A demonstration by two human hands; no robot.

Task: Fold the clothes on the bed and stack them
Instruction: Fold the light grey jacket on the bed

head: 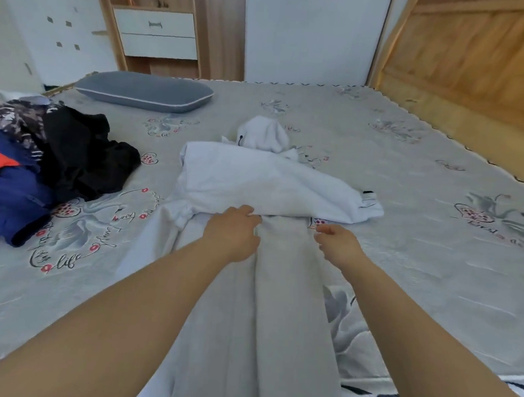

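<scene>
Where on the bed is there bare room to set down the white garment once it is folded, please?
The widest bare stretch of bed sheet lies between the white garment and the wooden wall. A smaller patch lies between the grey pillow and the garment. The left edge is crowded by the dark clothes pile; both hands occupy the near middle.

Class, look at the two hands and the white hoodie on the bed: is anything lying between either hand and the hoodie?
Nothing visible does. The left hand already rests on the white hoodie at its near edge. The right hand hangs just beside that edge, with only hoodie cloth and bed sheet under it. The dark clothes pile lies well off to the left.
</scene>
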